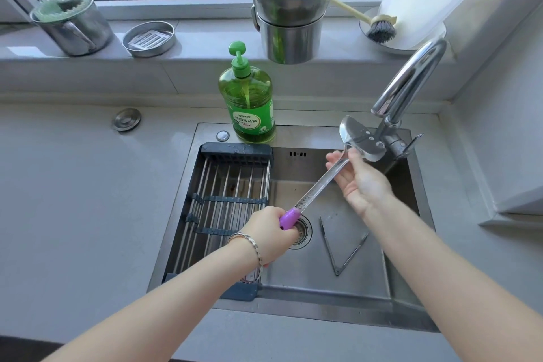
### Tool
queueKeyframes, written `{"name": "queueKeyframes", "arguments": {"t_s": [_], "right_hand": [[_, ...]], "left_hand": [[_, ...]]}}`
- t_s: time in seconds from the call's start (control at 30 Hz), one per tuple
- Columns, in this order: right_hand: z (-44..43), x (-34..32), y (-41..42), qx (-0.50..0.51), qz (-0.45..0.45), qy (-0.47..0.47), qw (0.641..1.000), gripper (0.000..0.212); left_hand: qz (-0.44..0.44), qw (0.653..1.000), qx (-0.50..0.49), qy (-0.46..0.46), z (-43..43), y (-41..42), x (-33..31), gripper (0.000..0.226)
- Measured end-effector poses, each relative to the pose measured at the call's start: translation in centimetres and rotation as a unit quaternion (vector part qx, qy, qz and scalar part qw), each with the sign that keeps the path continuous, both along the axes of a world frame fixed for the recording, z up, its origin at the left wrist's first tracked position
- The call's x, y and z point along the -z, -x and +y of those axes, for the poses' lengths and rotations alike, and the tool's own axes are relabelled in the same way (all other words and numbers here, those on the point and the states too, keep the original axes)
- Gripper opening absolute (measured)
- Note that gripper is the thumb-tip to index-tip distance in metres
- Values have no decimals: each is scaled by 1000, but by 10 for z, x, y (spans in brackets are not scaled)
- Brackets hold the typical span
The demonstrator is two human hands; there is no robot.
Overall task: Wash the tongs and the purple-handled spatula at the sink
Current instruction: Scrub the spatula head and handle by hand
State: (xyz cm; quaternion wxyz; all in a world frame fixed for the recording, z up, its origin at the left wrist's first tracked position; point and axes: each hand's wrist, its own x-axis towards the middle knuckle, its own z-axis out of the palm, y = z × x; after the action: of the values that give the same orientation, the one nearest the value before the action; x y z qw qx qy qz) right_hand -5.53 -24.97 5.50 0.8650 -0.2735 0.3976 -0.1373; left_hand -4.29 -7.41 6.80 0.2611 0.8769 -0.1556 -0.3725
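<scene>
The purple-handled spatula [316, 189] slants over the steel sink [293, 282], its slotted metal blade up near the faucet base. My left hand [271, 232] grips its purple handle above the drain. My right hand [357, 176] holds the shaft just below the blade, fingers and thumb wrapped around it. The metal tongs [338, 247] lie spread in a V on the sink floor, below my right hand, touched by neither hand.
A chrome faucet [411, 82] arches over the sink's back right corner. A roll-up drying rack [223, 209] covers the sink's left part. A green dish soap bottle [248, 100] stands behind it. Steel pots [291, 9], a dish brush [379, 28] and a soap dish [148, 38] sit on the sill.
</scene>
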Motion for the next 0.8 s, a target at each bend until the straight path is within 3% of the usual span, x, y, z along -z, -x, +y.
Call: {"name": "queueKeyframes", "arguments": {"t_s": [0.13,0.33,0.53,0.7,0.8], "right_hand": [[20,2,4,-32,37,-6,999,26],[0,-9,-16,103,98,-58,988,49],[18,-2,-16,90,25,-3,996,26],[11,4,-18,95,89,8,992,34],[10,17,-11,13,120,5,993,31]], "left_hand": [[-3,1000,-1,-1,1,2,3,31],[-32,999,20,-25,-1,4,5,30],[-20,1000,5,-24,2,-2,7,28],[6,998,39,-42,-2,-10,2,24],[36,996,50,-69,5,-22,1,20]]}}
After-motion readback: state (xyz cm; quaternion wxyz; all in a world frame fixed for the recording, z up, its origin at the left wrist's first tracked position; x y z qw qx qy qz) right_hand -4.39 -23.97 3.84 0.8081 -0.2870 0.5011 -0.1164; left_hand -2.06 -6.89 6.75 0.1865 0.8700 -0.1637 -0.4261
